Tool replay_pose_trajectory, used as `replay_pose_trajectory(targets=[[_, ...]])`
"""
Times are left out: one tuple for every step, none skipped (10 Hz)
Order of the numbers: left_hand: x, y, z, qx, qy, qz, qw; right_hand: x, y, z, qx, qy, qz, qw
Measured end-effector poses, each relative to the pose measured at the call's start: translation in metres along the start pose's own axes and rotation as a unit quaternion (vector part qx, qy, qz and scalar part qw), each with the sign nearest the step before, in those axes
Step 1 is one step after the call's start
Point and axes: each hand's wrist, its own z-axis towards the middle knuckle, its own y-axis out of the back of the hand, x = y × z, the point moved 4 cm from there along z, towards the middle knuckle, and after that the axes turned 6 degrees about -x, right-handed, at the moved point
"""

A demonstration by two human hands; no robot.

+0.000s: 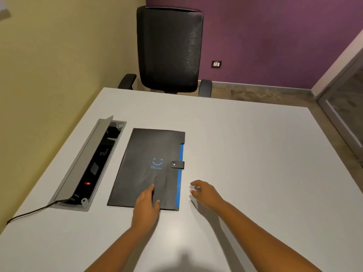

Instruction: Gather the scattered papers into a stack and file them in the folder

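A black folder (pixel 145 163) with a blue smiley print lies flat on the white table (pixel 245 154), its snap strap fastened over a blue edge on the right side. My left hand (pixel 146 203) rests flat on the folder's near end, fingers extended. My right hand (pixel 204 191) hovers just right of the folder's near right corner, fingers loosely curled and apart, holding nothing. No loose papers are visible on the table.
An open grey cable box (pixel 88 163) is sunk into the table left of the folder, with a black cable (pixel 29 212) running off its near end. A black office chair (pixel 170 50) stands beyond the far edge. A yellow wall is on the left.
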Motion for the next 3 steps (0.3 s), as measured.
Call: replay_pose_trajectory(targets=[[-0.024,-0.026,-0.014,0.043,-0.041,0.02,0.998,-0.025,0.016,-0.018,-0.012,0.009,-0.035,0.999],[-0.046,-0.049,-0.034,0.083,-0.088,0.036,0.992,-0.056,0.028,-0.041,-0.03,-0.004,-0.066,0.997],[-0.061,-0.073,-0.056,0.118,-0.15,0.089,0.978,-0.085,0.034,-0.064,-0.068,-0.018,-0.089,0.994]])
